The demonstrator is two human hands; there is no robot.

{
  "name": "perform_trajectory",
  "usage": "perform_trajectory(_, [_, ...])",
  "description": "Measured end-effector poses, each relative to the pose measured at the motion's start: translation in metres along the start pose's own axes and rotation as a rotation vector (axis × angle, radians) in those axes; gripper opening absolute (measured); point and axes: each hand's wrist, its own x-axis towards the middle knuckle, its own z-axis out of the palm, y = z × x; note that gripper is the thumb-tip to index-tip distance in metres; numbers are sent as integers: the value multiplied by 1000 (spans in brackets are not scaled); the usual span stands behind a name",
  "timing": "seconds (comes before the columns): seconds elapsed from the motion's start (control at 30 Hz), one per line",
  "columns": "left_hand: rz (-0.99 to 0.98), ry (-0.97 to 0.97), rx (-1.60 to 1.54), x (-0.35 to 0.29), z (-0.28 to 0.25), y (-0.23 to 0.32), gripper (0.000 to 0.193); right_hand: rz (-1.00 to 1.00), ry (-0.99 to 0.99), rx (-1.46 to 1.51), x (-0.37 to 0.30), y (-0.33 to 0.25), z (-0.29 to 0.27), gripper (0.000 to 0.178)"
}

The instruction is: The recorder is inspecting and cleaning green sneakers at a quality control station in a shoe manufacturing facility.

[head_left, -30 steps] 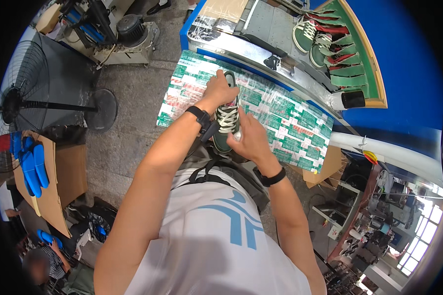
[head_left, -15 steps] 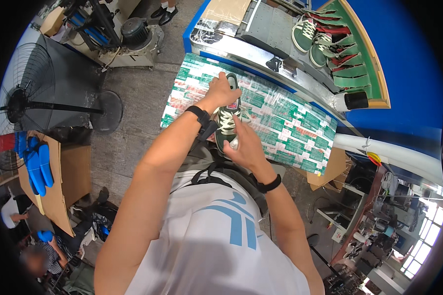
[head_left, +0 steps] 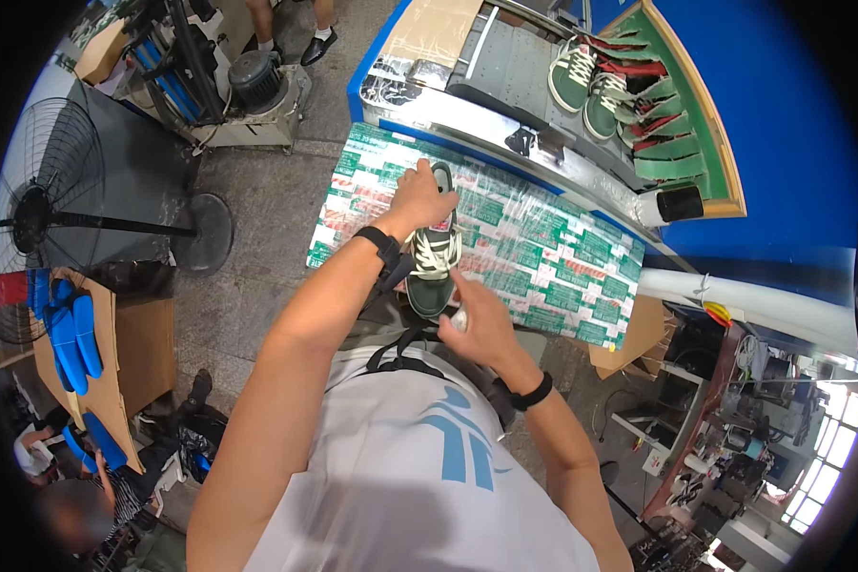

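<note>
A dark green sneaker (head_left: 431, 297) with cream laces lies lengthwise at the near-left part of a bench, its toe toward me. My left hand (head_left: 423, 198) is closed around its heel and collar, hiding part of the opening. My right hand (head_left: 484, 322) is beside the toe, with its index finger close to the shoe's right edge. A small white thing shows between the thumb and fingers of that hand; its kind is too small to make out.
The bench top (head_left: 567, 272) has a green-and-white patterned covering under clear film. Beyond it, two green sneakers (head_left: 572, 78) rest on a conveyor (head_left: 505, 67) before a slitted green curtain (head_left: 677, 124). A standing fan (head_left: 33, 219) and blue shoe-shaped pieces (head_left: 71, 334) are at left.
My right hand has drawn back from the toe, uncovering more of it. The sneaker and my left hand sit slightly lower in view. A person's legs at the top have moved closer.
</note>
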Motion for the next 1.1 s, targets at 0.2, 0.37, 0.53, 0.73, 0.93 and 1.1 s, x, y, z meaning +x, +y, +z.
perform_trajectory(0.2, [9,-55,-53,1,-6,0,99,-239,85,-216,27,11,-9,89])
perform_trajectory(0.37, [28,-16,-39,5,2,-6,99,-96,-40,-50,-19,6,-15,88])
perform_trajectory(0.53, [78,17,-198,6,-5,-17,89,159,322,146,17,37,22,80])
perform_trajectory(0.73, [-108,-288,-1323,-60,-42,-56,53,120,43,420,43,32,42,70])
perform_trajectory(0.93, [-301,-73,-1099,-108,-27,-85,63,65,2,438,40,27,47,73])
perform_trajectory(1.1, [-250,118,-962,-84,-55,-43,48,51,314,-11,43,119,16,68])
